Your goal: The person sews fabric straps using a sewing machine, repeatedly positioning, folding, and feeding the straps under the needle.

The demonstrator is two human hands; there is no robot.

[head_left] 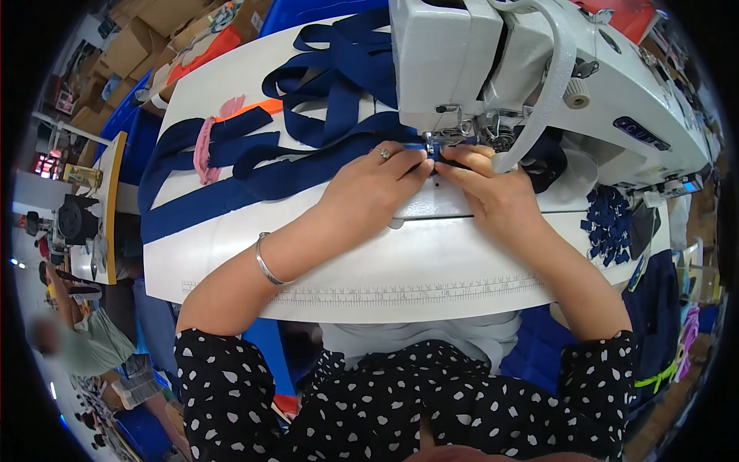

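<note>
A white sewing machine (454, 69) stands over the table, its presser foot (429, 143) lowered close to my fingertips. My left hand (373, 185), with a ring and a silver bracelet, is closed on the navy fabric strip (308, 173) just left of the foot. On the other side, my right hand (493, 185) is closed with its fingertips at the navy fabric beside the foot. The bit of fabric under the fingers is mostly hidden. More navy strips (339, 77) lie looped and folded on the table to the left.
A pink strip (204, 154) and an orange strip (269, 106) lie across the navy pieces. Several small navy pieces (608, 223) are heaped at the right. A printed ruler (400, 294) runs along the front of the white table (346, 269). A co-worker (96, 339) is at the far left.
</note>
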